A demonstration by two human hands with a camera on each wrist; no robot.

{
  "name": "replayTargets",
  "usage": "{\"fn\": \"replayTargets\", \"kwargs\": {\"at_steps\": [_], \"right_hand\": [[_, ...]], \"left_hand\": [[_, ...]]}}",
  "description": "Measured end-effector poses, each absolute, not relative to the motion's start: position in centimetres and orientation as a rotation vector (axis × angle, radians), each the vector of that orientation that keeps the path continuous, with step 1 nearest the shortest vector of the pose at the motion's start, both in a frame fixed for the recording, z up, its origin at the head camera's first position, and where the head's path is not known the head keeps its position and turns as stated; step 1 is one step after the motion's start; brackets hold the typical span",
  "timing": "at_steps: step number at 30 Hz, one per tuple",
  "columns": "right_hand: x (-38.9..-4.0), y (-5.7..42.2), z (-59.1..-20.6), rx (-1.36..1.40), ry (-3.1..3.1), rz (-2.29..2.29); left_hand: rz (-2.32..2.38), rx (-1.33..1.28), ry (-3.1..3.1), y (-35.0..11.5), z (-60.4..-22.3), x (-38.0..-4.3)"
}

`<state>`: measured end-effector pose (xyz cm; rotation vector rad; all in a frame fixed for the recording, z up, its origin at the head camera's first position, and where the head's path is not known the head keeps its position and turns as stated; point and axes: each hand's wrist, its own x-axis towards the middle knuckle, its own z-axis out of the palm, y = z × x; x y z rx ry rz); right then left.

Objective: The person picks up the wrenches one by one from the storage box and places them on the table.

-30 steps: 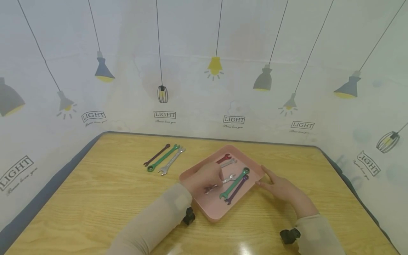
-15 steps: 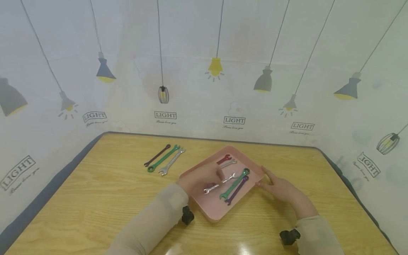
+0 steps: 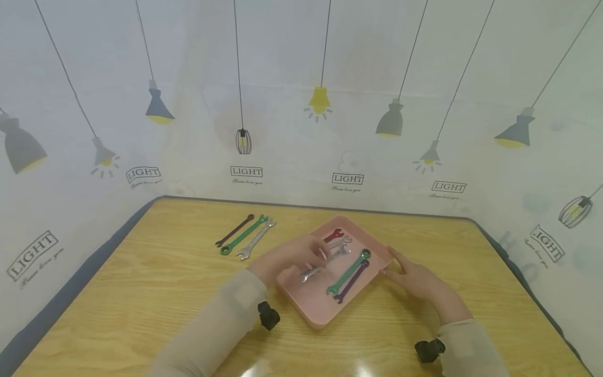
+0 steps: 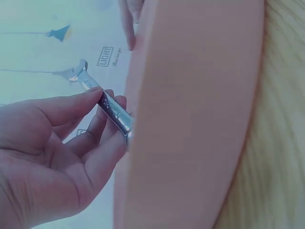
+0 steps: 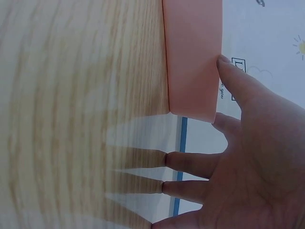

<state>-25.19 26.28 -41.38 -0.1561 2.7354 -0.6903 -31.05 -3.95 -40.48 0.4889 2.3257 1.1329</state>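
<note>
My left hand point(image 3: 297, 254) pinches a silver open-ended wrench point(image 4: 113, 110) between thumb and fingers, just above the pink tray point(image 3: 311, 311). One end of that wrench is hidden behind the tray wall in the left wrist view. At the tray's right corner, my right hand point(image 3: 416, 280) touches the wall with its thumb and index finger; the other fingers point(image 5: 190, 164) are extended and spread, tips on the table. Inside the tray lie a green wrench point(image 3: 349, 272), a purple wrench point(image 3: 353, 281), a red wrench point(image 3: 334, 235) and another silver wrench point(image 3: 340, 242), the last two partly hidden.
Left of the tray, a dark red wrench point(image 3: 235, 229), a green wrench point(image 3: 245, 234) and a silver wrench point(image 3: 256, 239) lie side by side on the wooden table point(image 3: 179, 272). A backdrop printed with lamps point(image 3: 292, 146) hangs behind the table.
My left hand has moved left and raised the silver wrench off the tray floor. My right hand stays at the tray corner, and the tray has hardly shifted.
</note>
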Motion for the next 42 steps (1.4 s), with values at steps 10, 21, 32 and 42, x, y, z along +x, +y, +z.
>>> {"fn": "replayTargets", "kwargs": {"at_steps": [10,21,32,42], "right_hand": [[-25.3,26.4,-41.7,-0.171,2.738,-0.686],[-25.2,26.3,-41.7,-0.162,2.741,-0.684],[-25.3,26.5,-42.0,-0.159,2.738,-0.701],[-25.2,26.3,-41.7,-0.159,2.742,-0.704]], "left_hand": [[1.376,0.424,2.225,-6.8,-38.4,-30.4],[1.442,0.399,2.273,-9.9,-37.1,-29.8],[1.524,0.364,2.286,-13.3,-36.9,-29.8],[1.606,0.330,2.290,-15.8,-36.7,-30.4]]}}
